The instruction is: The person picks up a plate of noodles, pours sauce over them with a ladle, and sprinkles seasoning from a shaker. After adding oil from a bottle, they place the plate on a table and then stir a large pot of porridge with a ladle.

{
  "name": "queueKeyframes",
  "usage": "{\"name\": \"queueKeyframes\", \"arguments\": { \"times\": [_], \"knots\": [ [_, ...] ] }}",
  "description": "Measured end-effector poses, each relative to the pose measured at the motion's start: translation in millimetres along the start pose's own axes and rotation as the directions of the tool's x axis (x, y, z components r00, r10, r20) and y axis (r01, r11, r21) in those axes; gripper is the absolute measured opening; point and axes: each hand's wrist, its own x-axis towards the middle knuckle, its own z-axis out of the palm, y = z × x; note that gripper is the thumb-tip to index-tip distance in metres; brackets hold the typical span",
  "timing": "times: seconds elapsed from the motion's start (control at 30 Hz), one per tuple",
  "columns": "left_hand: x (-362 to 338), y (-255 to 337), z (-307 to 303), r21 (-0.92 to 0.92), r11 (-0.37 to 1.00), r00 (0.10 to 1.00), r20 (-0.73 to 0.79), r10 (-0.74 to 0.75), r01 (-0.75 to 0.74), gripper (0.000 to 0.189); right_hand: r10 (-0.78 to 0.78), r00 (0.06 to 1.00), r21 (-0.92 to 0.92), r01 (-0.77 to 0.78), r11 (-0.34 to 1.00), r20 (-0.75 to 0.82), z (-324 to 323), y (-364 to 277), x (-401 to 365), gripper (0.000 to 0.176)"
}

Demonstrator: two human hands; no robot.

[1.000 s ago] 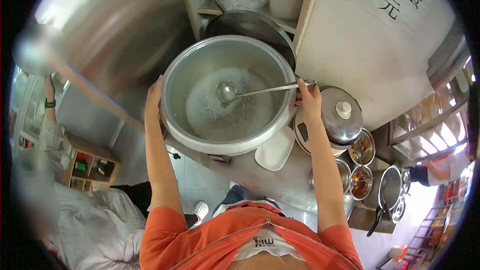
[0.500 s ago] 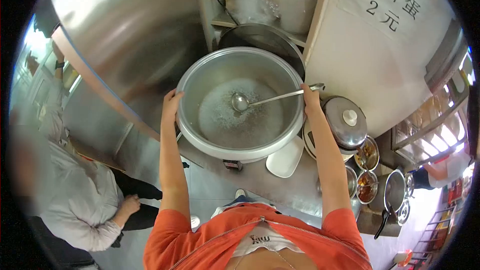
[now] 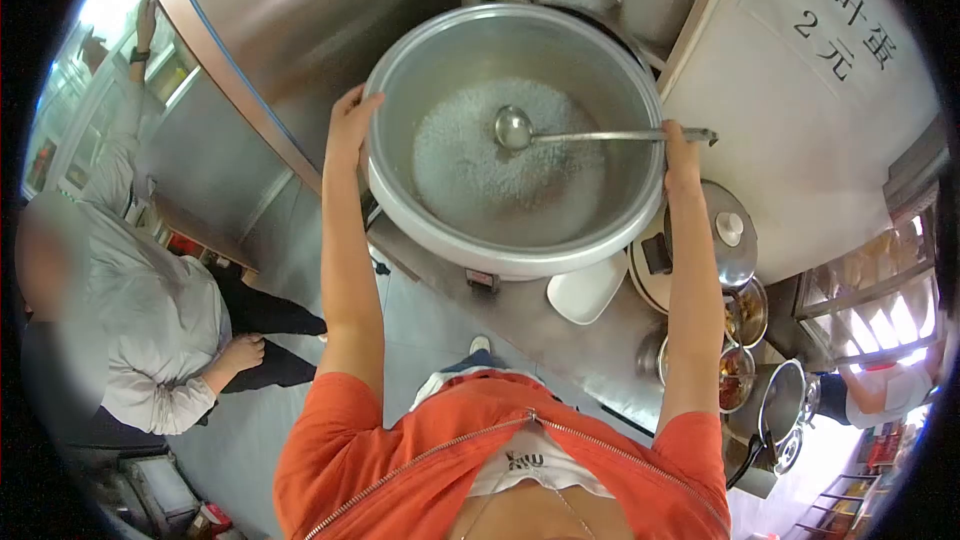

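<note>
A large round pot (image 3: 395, 60) with a wide pale rim and white outer body stands in front of me, seen from above. Cloudy liquid with white grain-like bits (image 3: 470, 155) lies inside it. A metal ladle (image 3: 590, 137) rests with its bowl in the pot and its handle across the right rim. My left hand (image 3: 352, 127) is closed around the left rim, thumb near the edge. At the right rim, my right hand (image 3: 682, 155) is closed where the ladle handle crosses; its fingers are partly hidden and seem to overlap the handle.
A white dish (image 3: 588, 290) lies on the steel counter (image 3: 540, 320) below the pot. A lidded cooker (image 3: 725, 235), food bowls (image 3: 738, 375) and another pot (image 3: 785, 395) stand right. A person in grey (image 3: 160, 330) is at left; another person (image 3: 885, 395) is far right.
The pot looks larger and sits higher in view, covering most of the round lid behind it. Both hands stay on its rim. The whole view has shifted.
</note>
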Motion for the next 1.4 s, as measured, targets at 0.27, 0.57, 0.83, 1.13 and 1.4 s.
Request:
{"name": "queueKeyframes", "arguments": {
  "times": [0.27,0.57,0.83,1.13,1.4],
  "knots": [
    [-34.1,38.6,6.7,-0.010,1.000,0.998,-0.057,0.017,-0.017,0.037,-0.042,0.999,0.000,0.042,0.999,0.035,-10.3,3.3,1.9,0.031],
    [-58.2,49.1,1.0,-0.077,0.993,0.989,-0.130,0.075,-0.086,0.041,-0.069,0.996,-0.014,0.070,0.997,0.059,-8.3,-3.4,9.4,0.032],
    [-68.9,53.1,-5.7,-0.075,0.981,0.967,-0.195,0.164,-0.181,0.040,-0.206,0.974,0.001,0.206,0.978,0.092,-1.8,-22.9,-3.4,0.038],
    [-52.8,32.9,-1.3,-0.097,0.961,0.940,-0.255,0.228,-0.260,0.042,-0.433,0.894,0.119,0.421,0.899,0.115,8.5,-23.3,-6.2,0.044],
    [-28.4,-14.9,-3.6,-0.122,0.946,0.933,-0.246,0.264,-0.300,0.041,-0.492,0.859,0.038,0.492,0.870,0.141,12.8,6.1,7.4,0.048]
  ]
}}
